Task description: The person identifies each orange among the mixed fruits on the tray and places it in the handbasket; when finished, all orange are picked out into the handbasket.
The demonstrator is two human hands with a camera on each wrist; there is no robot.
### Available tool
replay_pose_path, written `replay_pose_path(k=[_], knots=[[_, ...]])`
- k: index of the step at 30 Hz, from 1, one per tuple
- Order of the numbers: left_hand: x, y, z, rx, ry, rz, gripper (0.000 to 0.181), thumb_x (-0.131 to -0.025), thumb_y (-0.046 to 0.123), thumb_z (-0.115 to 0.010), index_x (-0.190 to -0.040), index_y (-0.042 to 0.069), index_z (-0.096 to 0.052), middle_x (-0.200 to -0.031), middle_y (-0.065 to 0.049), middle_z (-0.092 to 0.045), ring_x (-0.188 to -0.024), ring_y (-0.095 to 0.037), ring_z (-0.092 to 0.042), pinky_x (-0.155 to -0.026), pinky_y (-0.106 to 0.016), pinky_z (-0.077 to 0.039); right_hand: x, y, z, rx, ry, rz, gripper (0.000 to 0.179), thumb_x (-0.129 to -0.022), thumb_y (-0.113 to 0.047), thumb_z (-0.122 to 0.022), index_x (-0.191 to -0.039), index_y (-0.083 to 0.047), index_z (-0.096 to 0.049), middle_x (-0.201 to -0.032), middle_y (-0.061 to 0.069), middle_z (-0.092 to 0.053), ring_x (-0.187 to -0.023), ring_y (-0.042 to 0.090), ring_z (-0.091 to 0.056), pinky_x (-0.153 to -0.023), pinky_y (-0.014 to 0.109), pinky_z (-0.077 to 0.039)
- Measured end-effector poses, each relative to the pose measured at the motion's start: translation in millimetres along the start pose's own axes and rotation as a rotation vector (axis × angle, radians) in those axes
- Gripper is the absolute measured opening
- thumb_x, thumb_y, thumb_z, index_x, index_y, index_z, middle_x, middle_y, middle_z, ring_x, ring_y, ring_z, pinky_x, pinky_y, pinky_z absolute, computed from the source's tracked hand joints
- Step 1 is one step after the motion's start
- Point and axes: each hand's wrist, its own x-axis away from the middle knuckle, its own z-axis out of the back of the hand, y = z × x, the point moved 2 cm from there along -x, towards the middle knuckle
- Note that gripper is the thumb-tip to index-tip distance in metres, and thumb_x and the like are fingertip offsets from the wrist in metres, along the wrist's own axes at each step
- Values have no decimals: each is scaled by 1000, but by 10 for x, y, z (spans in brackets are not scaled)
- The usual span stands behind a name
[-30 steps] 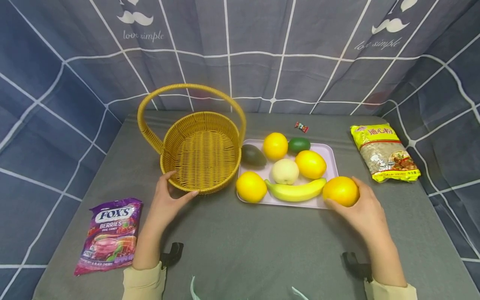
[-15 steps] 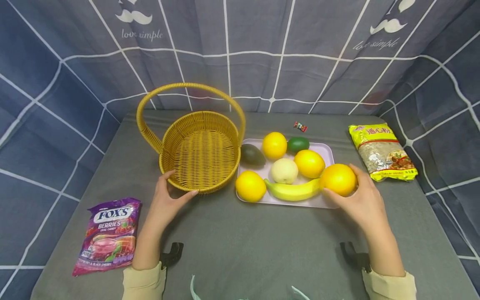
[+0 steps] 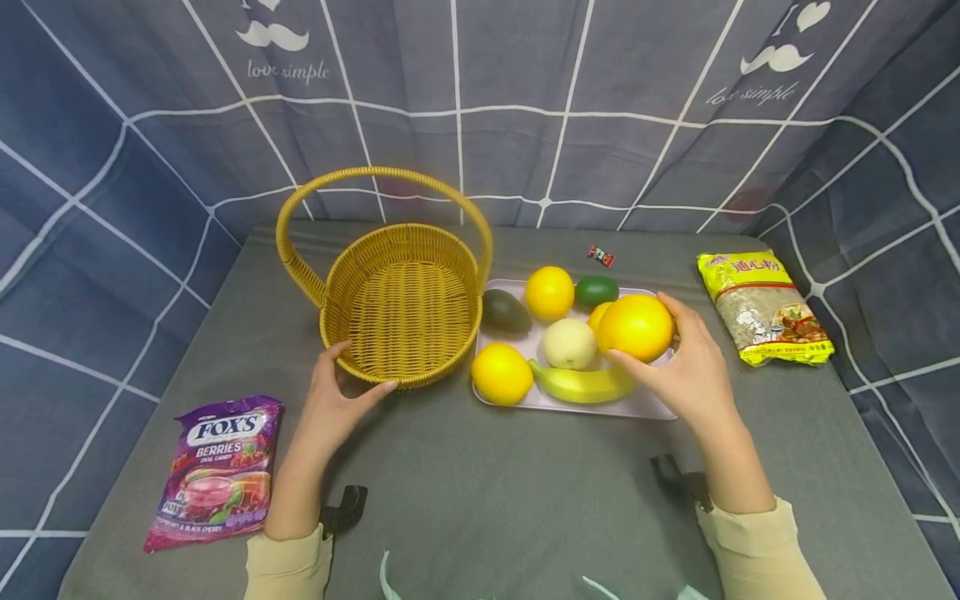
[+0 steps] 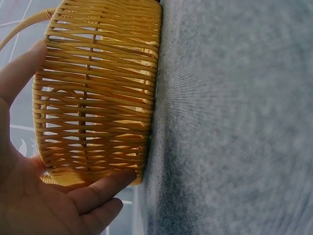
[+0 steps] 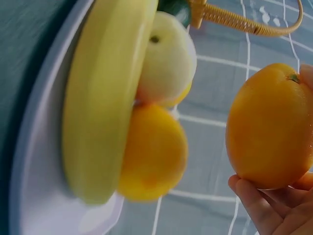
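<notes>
An orange [image 3: 637,327], gripped by the right hand [image 3: 693,367], is in the air over the tray [image 3: 647,407].
Its skin is bright and smooth, with a small green stem mark [image 5: 293,77]. The tray is flat and pale purple; on it lies a curved banana [image 3: 583,387]. The left hand [image 3: 333,398] holds the edge of a round woven basket [image 3: 408,321]. Since one second ago, the orange has moved inward from the tray's corner and now partly hides another orange [image 3: 597,317].

blue-grey fabric [image 3: 510,50] with a white grid [image 3: 545,202] hangs along the far, left and right sides, creased at right. on its far part, left and right, are white moustaches [image 3: 272,35] above the words "love simple" [image 3: 288,70]. the surface [image 3: 487,492] is plain grey, softly lit.
</notes>
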Motion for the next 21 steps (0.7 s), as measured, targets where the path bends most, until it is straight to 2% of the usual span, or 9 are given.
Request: replay_pose_path(k=[3, 9, 15, 21], knots=[[2, 4, 1, 0, -7, 8, 101, -78, 52, -75, -151, 13, -17, -152, -23, -20, -135, -44, -30, -109, -55, -28, -51, -102, -68, -39, -12, 26, 94, -72, -46, -82, -147, -14, -37, -135, 16, -47, -109, 36, -51, -88, 55, -42], [9, 20, -1, 7, -8, 12, 101, -79, 51, -75, -151, 14, -16, -152, -23, -18, -135, -45, -30, -109, -56, -27, -136, -303, -252, -73, -49, 64, 95, -68, -50, -83, -145, -17, -40, -136, 11, -49, -112, 33, -51, -90, 55, -42], [10, 11, -14, 9, 2, 10, 100, -79, 50, -76, -152, 15, -16, -152, -23, -17, -135, -46, -29, -108, -57, -28, -190, -524, -480, -66, -126, 86, 97, -65, -55, -83, -145, -19, -39, -135, 8, -49, -113, 30, -51, -91, 53, -44], [0, -14, -25, 6, 7, 8, 101, -78, 51, -76, -152, 16, -16, -151, -24, -19, -134, -46, -29, -107, -58, -29, -227, -794, -690, -40, -200, 166, 97, -67, -57, -80, -145, -19, -37, -139, 5, -47, -113, 28, -53, -92, 51, -46]])
